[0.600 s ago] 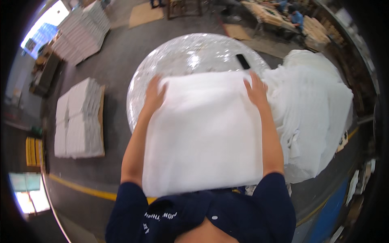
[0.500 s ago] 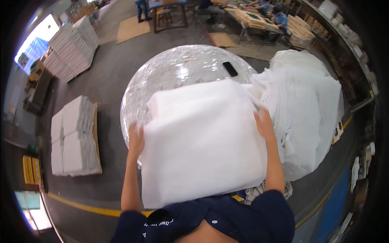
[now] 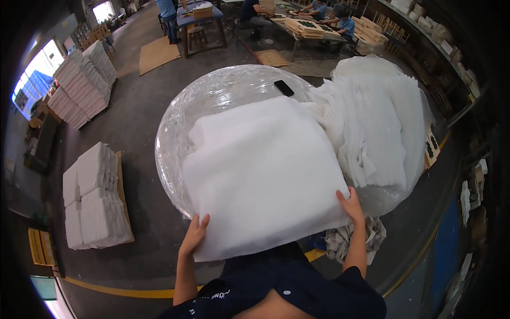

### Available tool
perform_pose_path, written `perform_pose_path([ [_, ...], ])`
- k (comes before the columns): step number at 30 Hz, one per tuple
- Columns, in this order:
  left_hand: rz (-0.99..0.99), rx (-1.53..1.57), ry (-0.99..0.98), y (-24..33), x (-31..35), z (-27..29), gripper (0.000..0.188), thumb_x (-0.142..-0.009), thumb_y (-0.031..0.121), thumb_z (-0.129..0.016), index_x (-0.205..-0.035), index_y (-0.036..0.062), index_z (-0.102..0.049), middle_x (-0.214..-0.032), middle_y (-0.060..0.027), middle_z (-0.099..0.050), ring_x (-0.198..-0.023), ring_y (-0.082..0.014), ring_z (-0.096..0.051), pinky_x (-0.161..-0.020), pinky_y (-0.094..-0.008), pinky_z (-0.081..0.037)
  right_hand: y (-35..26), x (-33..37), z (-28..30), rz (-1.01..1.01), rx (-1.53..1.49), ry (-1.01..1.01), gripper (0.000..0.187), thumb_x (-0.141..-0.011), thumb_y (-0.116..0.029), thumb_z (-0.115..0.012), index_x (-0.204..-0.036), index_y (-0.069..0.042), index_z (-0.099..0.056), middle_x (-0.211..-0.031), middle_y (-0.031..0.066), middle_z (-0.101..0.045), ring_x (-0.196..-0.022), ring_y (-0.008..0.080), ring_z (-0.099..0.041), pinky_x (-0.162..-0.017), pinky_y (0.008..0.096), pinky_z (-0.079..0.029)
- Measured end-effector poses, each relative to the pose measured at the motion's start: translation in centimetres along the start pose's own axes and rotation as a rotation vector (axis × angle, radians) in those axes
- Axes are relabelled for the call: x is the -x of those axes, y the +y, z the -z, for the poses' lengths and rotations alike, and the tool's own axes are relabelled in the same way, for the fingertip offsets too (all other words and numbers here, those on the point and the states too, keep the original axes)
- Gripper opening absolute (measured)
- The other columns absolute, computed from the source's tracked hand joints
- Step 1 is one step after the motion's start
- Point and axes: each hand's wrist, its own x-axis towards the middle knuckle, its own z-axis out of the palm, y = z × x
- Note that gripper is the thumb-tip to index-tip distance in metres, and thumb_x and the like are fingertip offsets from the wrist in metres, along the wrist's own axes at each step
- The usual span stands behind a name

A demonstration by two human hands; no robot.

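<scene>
A thick stack of soft white sheets (image 3: 265, 170), like padding or wadding, lies on a round table (image 3: 178, 114) wrapped in shiny clear film. Its near part hangs past the table edge toward my body. My left hand (image 3: 195, 234) grips the stack's near left side, thumb up against the edge. My right hand (image 3: 351, 206) holds the right side near the front corner, with thumb on the white material and some fingers hidden. A black phone (image 3: 284, 88) rests on the film beyond the stack. To the right, a big heap of loose white sheets (image 3: 377, 122) touches it.
White bundles (image 3: 95, 196) sit on cardboard on the floor at left, with a taller white pile (image 3: 82, 82) behind. Crumpled pale cloth (image 3: 357, 239) lies low by my right forearm. Co-workers (image 3: 345, 25) sit at a far table (image 3: 308, 29); another person (image 3: 169, 21) stands at the back.
Both hands have slid toward my body along the stack's sides, to its near corners. My view has shifted slightly, and the stack's near edge looks straighter.
</scene>
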Motion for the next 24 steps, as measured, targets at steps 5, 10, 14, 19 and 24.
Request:
perform_pose_path([
  [5, 0.047, -0.061, 0.054, -1.4, 6.5, -1.1, 0.054, -0.086, 0.029, -0.077, -0.121, -0.0078, -0.058, -0.111, -0.0132, -0.067, -0.099, -0.0179, -0.062, -0.089, -0.0325, -0.050, 0.9, 1.4, 1.2, -0.009, 0.281, 0.009, 0.071, -0.082, -0.050, -0.077, -0.116, 0.009, -0.056, -0.111, 0.0221, -0.065, -0.098, 0.0252, -0.063, -0.083, 0.0370, -0.050],
  [10, 0.065, 0.161, 0.186, -1.7, 11.2, -2.5, 0.039, -0.084, 0.023, -0.080, -0.104, -0.0077, -0.067, -0.093, -0.0110, -0.071, -0.079, -0.0143, -0.067, -0.073, -0.0294, -0.055, 0.8, 2.6, 3.2, -0.032, -0.454, -0.329, 0.041, -0.090, -0.030, -0.074, -0.109, 0.005, -0.064, -0.096, 0.0105, -0.071, -0.079, 0.0156, -0.066, -0.072, 0.0300, -0.054],
  [14, -0.038, 0.324, 0.274, -1.5, 15.0, -4.3, 0.044, -0.084, 0.023, -0.080, -0.111, -0.0076, -0.063, -0.096, -0.0128, -0.071, -0.078, -0.0161, -0.069, -0.073, -0.0301, -0.057, 1.0, 3.0, 5.7, -0.007, -0.720, -0.360, 0.030, -0.096, -0.022, -0.068, -0.110, 0.004, -0.064, -0.100, 0.0094, -0.071, -0.081, 0.0130, -0.066, -0.072, 0.0277, -0.054],
  [19, -0.083, 0.346, 0.316, -1.1, 17.0, -7.5, 0.047, -0.085, 0.023, -0.079, -0.116, -0.0066, -0.061, -0.101, -0.0141, -0.070, -0.082, -0.0163, -0.069, -0.075, -0.0297, -0.057, 2.0, 2.8, 8.1, 0.041, -0.828, -0.357, 0.033, -0.096, -0.022, -0.067, -0.116, 0.003, -0.063, -0.107, 0.0104, -0.070, -0.087, 0.0134, -0.066, -0.075, 0.0287, -0.054],
  [24, -0.079, 0.408, 0.432, -1.8, 16.9, -9.7, 0.047, -0.087, 0.021, -0.077, -0.121, -0.0071, -0.059, -0.105, -0.0133, -0.069, -0.090, -0.0165, -0.067, -0.080, -0.0294, -0.056, 3.8, 2.0, 7.8, 0.092, -0.656, -0.297, 0.036, -0.097, -0.022, -0.066, -0.120, 0.005, -0.061, -0.107, 0.0094, -0.069, -0.092, 0.0127, -0.063, -0.080, 0.0269, -0.052],
])
